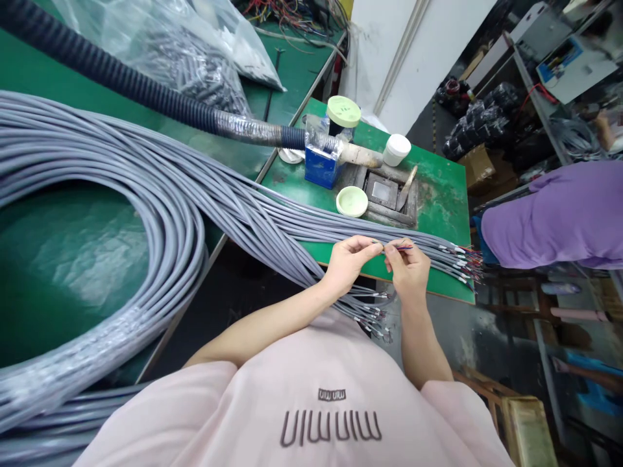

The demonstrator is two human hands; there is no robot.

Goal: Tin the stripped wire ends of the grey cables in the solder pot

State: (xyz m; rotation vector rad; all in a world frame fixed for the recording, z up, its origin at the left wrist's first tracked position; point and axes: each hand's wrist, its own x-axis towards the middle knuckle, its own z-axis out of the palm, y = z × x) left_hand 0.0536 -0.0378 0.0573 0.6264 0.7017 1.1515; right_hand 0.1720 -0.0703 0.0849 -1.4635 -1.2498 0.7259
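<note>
While the left hand (357, 254) and right hand (407, 264) meet just above the near edge of the green bench, a few thin wires (405, 247) run between them, pinched at thumb and forefinger on each side. The 2 sets of fingertips nearly touch, and the wires stick out past the right thumb, pointing toward the right. They are slim and show blue, red and a darker tone; their tips are too small to make out, and which cable they belong to is hidden by the hands. Just behind the hands, a thick bundle of grey cables (335, 226) crosses the bench (440, 194), its far ends stripped to coloured wires and marked with white tags (460, 249). A 2nd group of cable ends (370, 312) hangs below the bench edge, near the forearms. Farther back on the bench are a sooty square metal fixture (382, 192) with a spatula-like tool (407, 188) leaning on it, a shallow pale dish (352, 202), a white tub (396, 150) and a blue box (321, 167) beneath a ribbed black hose (146, 84). On the left, a large grey coil (182, 220) covers much of another green table (73, 259); at right, a person in purple (555, 214) stands near cluttered shelving.
</note>
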